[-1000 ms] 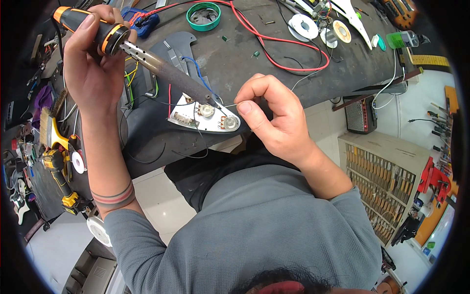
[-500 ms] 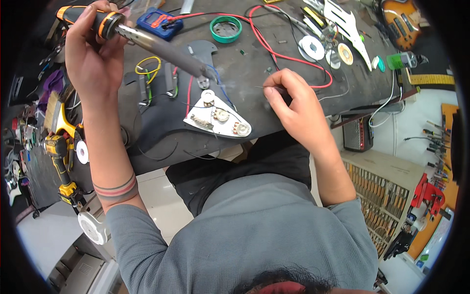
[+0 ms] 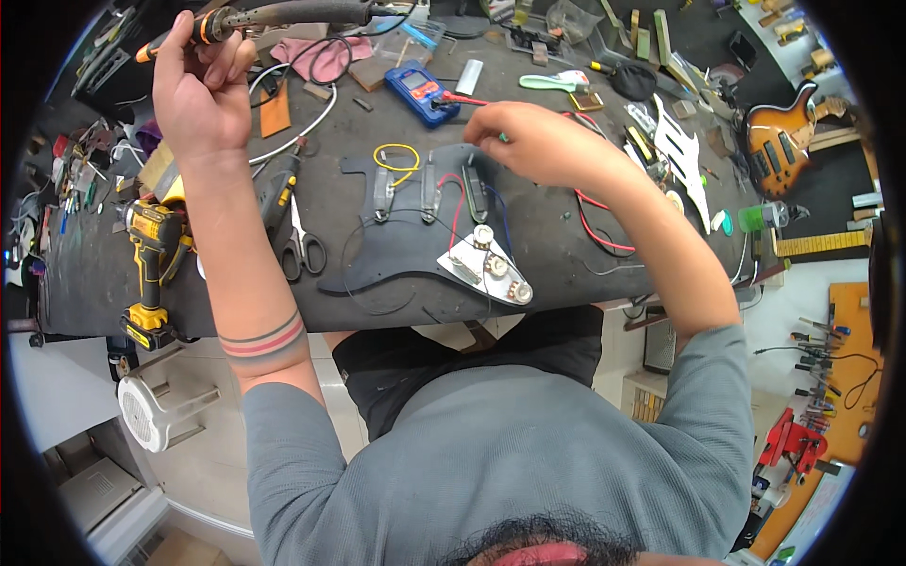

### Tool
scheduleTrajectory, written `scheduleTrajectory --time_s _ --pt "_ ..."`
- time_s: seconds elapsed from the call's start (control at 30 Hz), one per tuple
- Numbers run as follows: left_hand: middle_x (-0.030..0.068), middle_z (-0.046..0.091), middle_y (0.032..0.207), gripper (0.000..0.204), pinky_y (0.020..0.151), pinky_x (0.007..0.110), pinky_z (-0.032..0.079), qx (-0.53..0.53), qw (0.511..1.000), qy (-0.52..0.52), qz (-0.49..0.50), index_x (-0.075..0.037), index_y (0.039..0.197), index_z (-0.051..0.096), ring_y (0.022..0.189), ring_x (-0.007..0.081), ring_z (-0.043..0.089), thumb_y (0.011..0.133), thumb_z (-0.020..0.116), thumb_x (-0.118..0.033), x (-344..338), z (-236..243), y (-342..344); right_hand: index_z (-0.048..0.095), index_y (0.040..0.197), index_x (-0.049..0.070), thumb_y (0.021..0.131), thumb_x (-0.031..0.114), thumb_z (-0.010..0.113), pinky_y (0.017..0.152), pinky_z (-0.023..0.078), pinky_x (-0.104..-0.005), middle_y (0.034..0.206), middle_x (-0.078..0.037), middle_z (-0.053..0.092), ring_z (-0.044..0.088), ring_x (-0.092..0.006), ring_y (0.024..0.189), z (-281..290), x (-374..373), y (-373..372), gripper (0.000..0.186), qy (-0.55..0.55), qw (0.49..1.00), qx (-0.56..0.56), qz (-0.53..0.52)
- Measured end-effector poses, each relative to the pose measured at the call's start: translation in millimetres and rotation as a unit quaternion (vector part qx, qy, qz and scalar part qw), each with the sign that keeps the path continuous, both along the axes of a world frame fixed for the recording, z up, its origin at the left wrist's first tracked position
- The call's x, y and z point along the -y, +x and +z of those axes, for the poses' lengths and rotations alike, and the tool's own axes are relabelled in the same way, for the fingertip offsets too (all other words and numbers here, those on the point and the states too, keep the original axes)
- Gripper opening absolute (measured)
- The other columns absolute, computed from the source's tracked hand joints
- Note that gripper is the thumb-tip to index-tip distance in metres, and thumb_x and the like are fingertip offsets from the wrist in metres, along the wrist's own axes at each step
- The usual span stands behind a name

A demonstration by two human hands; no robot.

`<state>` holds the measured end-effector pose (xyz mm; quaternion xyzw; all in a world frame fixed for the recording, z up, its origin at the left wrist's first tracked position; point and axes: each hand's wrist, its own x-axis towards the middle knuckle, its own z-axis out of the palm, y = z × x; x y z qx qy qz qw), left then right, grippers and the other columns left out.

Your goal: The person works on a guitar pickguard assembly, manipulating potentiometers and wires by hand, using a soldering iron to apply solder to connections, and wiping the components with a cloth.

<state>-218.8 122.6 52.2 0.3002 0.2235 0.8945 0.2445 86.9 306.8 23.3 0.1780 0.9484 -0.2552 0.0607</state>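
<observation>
My left hand (image 3: 203, 99) is raised at the upper left, closed around the orange-and-black handle of a soldering iron (image 3: 293, 14), whose long barrel points right. My right hand (image 3: 514, 141) is bent over the upper right corner of a dark guitar pickguard (image 3: 377, 255), fingers curled down. Their tips are partly hidden, so anything between them cannot be made out. Several pickups (image 3: 429, 189) sit in the pickguard, with yellow, red and blue wires. Its white triangular section (image 3: 472, 264) carries round potentiometers. Behind my right hand, a green dish (image 3: 503, 138) barely shows.
A blue multimeter (image 3: 422, 94) with red leads lies beyond the pickguard. Scissors (image 3: 302, 247) and a yellow-and-black drill (image 3: 148, 264) are at the left. A white pickguard (image 3: 681, 156) and a sunburst guitar body (image 3: 779, 141) lie right. A pink cloth (image 3: 324, 58) rests at the back.
The soldering iron has lifted off the pickguard, swinging up and away until nearly level. My right hand has moved left and farther over the bench. The view has shifted, showing more of the bench's back.
</observation>
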Motion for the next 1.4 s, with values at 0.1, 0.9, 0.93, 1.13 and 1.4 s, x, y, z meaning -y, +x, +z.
scheduleTrajectory --time_s 0.1,0.9,0.93,1.13,1.4 --pt "0.0042 0.065 0.076 0.023 0.06 0.032 0.032 0.005 1.0 -0.002 0.0 -0.006 0.087 0.063 0.058 0.0107 0.036 0.107 0.067 -0.017 12.7 -0.8 -19.0 0.073 0.123 0.0 0.104 0.01 0.06 0.105 0.055 -0.0446 0.128 -0.016 0.074 0.069 -0.0343 0.124 -18.9 0.6 -38.2 0.024 0.048 0.997 0.054 0.038" --pt "0.0014 0.04 0.074 0.032 0.063 0.031 0.031 0.051 0.999 0.006 -0.005 -0.003 0.081 0.052 0.062 0.0119 0.034 0.109 0.063 -0.013 27.5 -6.9 -49.2 0.072 0.127 0.011 0.109 0.034 0.066 0.106 0.043 -0.0376 0.118 -0.001 0.072 0.061 -0.0174 0.115 33.3 -9.6 -24.8 0.03 -0.177 0.975 0.13 -0.006" --pt "0.0013 0.039 0.073 0.031 0.063 0.031 0.03 0.053 0.999 0.002 0.002 -0.003 0.081 0.053 0.062 0.012 0.033 0.109 0.063 -0.013 30.7 -7.7 -50.8 0.073 0.126 0.008 0.108 0.034 0.067 0.106 0.043 -0.0372 0.117 -0.001 0.072 0.061 -0.0168 0.115 42.9 -1.4 -15.5 0.031 -0.164 0.98 0.111 -0.016" --pt "0.0008 0.035 0.071 0.032 0.063 0.032 0.03 0.07 0.997 0.016 -0.026 -0.002 0.079 0.053 0.061 0.0125 0.032 0.107 0.064 -0.012 27.3 -5.9 -52.5 0.074 0.123 0.004 0.105 0.032 0.071 0.102 0.049 -0.032 0.119 0.0 0.073 0.065 -0.0125 0.114 56.1 20.3 103.0 0.033 -0.254 0.939 -0.077 -0.217" --pt "0.0015 0.037 0.073 0.029 0.063 0.032 0.029 0.053 0.998 0.005 -0.04 -0.001 0.081 0.053 0.062 0.0124 0.032 0.106 0.064 -0.011 24.2 -10.6 -55.2 0.064 0.137 0.003 0.105 0.023 0.071 0.104 0.053 -0.0331 0.131 -0.005 0.073 0.069 -0.015 0.118 -0.7 126.5 249.2 0.039 -0.506 0.709 -0.312 -0.379"
